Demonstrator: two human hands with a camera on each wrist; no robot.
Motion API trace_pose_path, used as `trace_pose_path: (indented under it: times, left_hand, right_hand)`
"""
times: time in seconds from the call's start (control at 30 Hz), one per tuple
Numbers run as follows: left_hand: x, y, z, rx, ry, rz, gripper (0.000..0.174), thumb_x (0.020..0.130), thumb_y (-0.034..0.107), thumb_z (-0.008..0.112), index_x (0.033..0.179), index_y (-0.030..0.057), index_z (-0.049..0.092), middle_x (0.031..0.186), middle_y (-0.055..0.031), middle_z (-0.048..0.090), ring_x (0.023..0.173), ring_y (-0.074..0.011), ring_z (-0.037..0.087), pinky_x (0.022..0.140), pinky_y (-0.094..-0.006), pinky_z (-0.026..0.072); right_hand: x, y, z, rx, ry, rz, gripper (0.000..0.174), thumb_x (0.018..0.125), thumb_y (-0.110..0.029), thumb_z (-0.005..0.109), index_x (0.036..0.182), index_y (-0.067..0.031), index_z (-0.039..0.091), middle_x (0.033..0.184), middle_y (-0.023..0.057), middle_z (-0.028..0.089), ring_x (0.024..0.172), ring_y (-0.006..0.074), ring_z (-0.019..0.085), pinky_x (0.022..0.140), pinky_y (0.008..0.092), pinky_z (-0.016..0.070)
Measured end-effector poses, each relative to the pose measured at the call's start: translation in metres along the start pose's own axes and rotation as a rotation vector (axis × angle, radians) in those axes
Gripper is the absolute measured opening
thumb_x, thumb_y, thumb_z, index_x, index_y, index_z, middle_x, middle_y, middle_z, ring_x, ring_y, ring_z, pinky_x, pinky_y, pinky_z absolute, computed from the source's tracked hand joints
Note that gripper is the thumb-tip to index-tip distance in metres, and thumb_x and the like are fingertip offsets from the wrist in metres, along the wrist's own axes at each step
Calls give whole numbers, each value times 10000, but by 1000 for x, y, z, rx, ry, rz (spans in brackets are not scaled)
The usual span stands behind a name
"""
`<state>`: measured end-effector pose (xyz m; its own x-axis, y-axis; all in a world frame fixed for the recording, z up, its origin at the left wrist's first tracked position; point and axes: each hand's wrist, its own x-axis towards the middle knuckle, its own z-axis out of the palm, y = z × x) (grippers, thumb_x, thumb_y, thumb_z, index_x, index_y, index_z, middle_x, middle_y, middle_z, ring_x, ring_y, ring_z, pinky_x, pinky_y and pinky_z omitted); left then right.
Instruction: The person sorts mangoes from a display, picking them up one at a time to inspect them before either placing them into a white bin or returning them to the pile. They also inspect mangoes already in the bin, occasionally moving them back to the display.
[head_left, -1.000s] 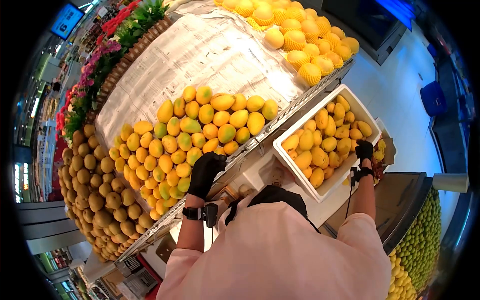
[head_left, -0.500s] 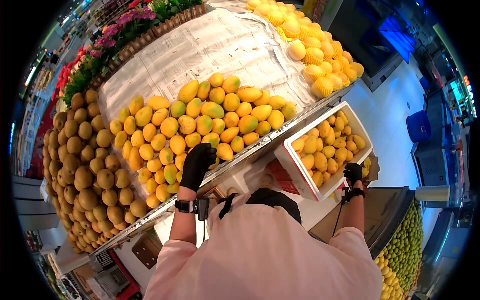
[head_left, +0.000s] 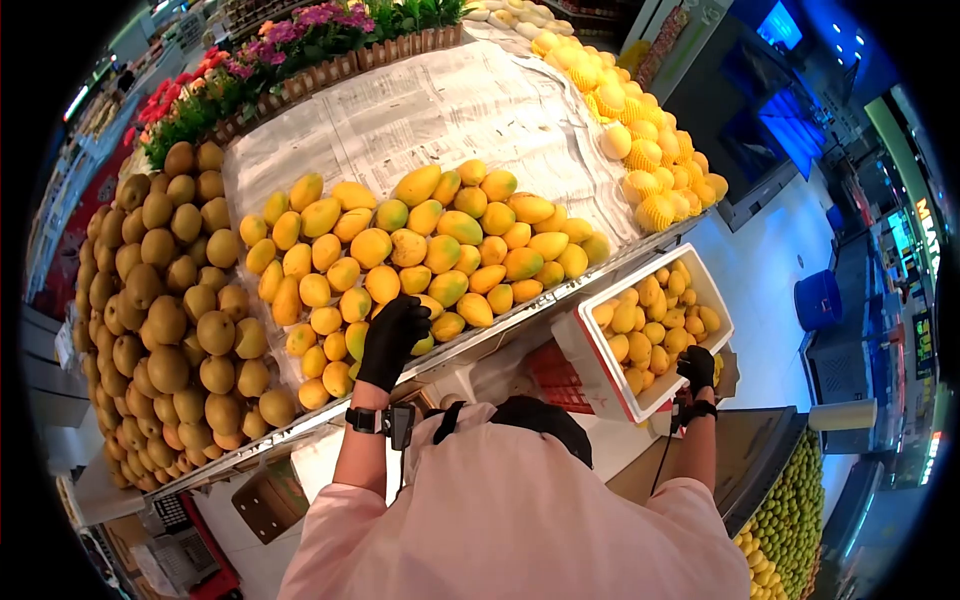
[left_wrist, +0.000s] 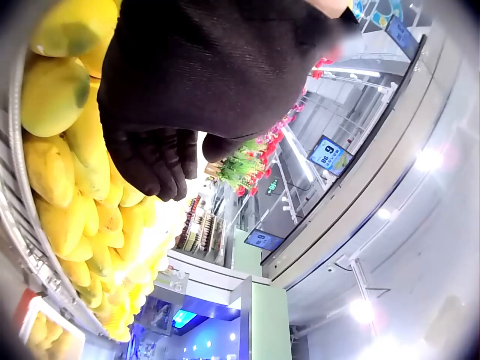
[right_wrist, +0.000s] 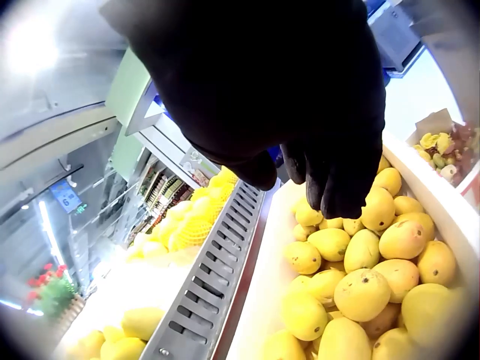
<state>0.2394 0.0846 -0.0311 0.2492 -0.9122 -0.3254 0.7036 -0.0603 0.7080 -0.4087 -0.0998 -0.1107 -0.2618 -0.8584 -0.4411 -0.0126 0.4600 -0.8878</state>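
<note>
Black-gloved, my left hand (head_left: 393, 345) is over the front of the display of yellow-green mangoes (head_left: 460, 227). The left wrist view shows this hand (left_wrist: 210, 75) with loosely bent fingers, the thumb apart and nothing visible in its grasp. My right hand (head_left: 697, 368), also gloved, is at the near right side of a white foam box (head_left: 606, 362) of smaller mangoes. In the right wrist view the right hand (right_wrist: 277, 90) hangs above the mangoes (right_wrist: 362, 294), fingers loosely bent and no fruit visible in them; contact with the box cannot be told.
Brown round fruit (head_left: 168, 318) is piled left of the mangoes, and newspaper (head_left: 400, 110) lies behind them. Net-wrapped yellow fruit (head_left: 655, 212) stands at the far right. A metal rail (right_wrist: 206, 292) edges the display. Beyond the box are a blue bin (head_left: 818, 300) and dark counter (head_left: 745, 455).
The head view has turned, bringing more brown fruit and the far right into sight. Both hands stay near the same places, with the right hand slightly lower along the box's side.
</note>
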Motion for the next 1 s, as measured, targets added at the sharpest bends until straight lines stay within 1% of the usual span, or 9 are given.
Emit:
trace_pose_path:
  times: [0.1, 0.27, 0.37, 0.6, 0.63, 0.73, 0.83, 0.93, 1.0]
  left_hand:
    - [-3, -4, -11, -62, -51, 51, 239, 973, 201, 499, 1121, 34, 584, 985, -106, 666, 878, -210, 654, 744, -303, 530]
    - [-8, -3, -21, -91, -20, 63, 228, 971, 200, 499, 1103, 36, 587, 951, -103, 660, 831, -204, 639, 718, -295, 519]
    - [-13, -3, -28, -126, -9, 93, 220, 967, 198, 503, 1088, 36, 589, 936, -102, 653, 822, -198, 625, 714, -291, 504]
    - [-28, -5, -34, -188, 1, 96, 206, 956, 194, 524, 1057, 28, 592, 932, -102, 636, 832, -192, 594, 719, -282, 473]
    - [-27, -12, -45, -162, -53, 117, 215, 986, 123, 446, 1156, 14, 521, 1010, -92, 602, 874, -169, 590, 739, -259, 486]
    - [-27, -17, -50, -296, -131, 118, 211, 984, 105, 432, 1150, 4, 516, 988, -85, 587, 854, -166, 577, 728, -254, 480]
    - [-38, -9, -32, -253, 88, 90, 205, 981, 102, 428, 1136, 0, 515, 950, -75, 565, 812, -160, 557, 707, -249, 468]
    - [-29, -20, -43, -276, 11, 129, 202, 981, 109, 427, 1129, 6, 518, 942, -73, 567, 796, -157, 551, 694, -255, 470]
    - [-23, -29, -44, -310, -39, 96, 209, 968, 177, 488, 1071, 11, 565, 924, -84, 602, 822, -181, 576, 709, -277, 478]
  right_hand:
    - [3, -3, 8, -44, -96, -85, 250, 855, -185, 626, 1069, -63, 586, 833, 88, 635, 650, 220, 649, 563, 319, 553]
    - [-24, -47, 59, -57, -159, -145, 337, 873, -190, 646, 1180, -80, 563, 967, 73, 651, 792, 182, 656, 640, 295, 556]
    - [-34, -73, 96, -84, -223, -231, 372, 895, -175, 608, 1233, -69, 492, 980, 86, 631, 785, 194, 648, 663, 301, 559]
    - [-43, -105, 165, -74, -323, -288, 414, 889, -168, 645, 1261, -71, 492, 983, 86, 609, 780, 177, 646, 685, 308, 555]
    - [-52, -112, 173, -92, -360, -266, 431, 891, -171, 642, 1280, -75, 485, 979, 78, 612, 783, 169, 644, 693, 309, 553]
    - [-52, -120, 187, -169, -406, -240, 469, 888, -192, 655, 1305, -80, 472, 1005, 57, 618, 780, 156, 634, 672, 291, 543]
    - [-48, -125, 197, -186, -456, -258, 483, 883, -204, 665, 1305, -77, 468, 1024, 67, 615, 797, 153, 630, 671, 284, 538]
    - [-45, -129, 207, -223, -514, -262, 506, 879, -218, 671, 1315, -74, 459, 1048, 74, 607, 828, 152, 627, 683, 286, 537]
    - [-47, -131, 214, -239, -548, -251, 530, 869, -226, 683, 1320, -72, 451, 1064, 74, 603, 846, 150, 623, 699, 290, 536]
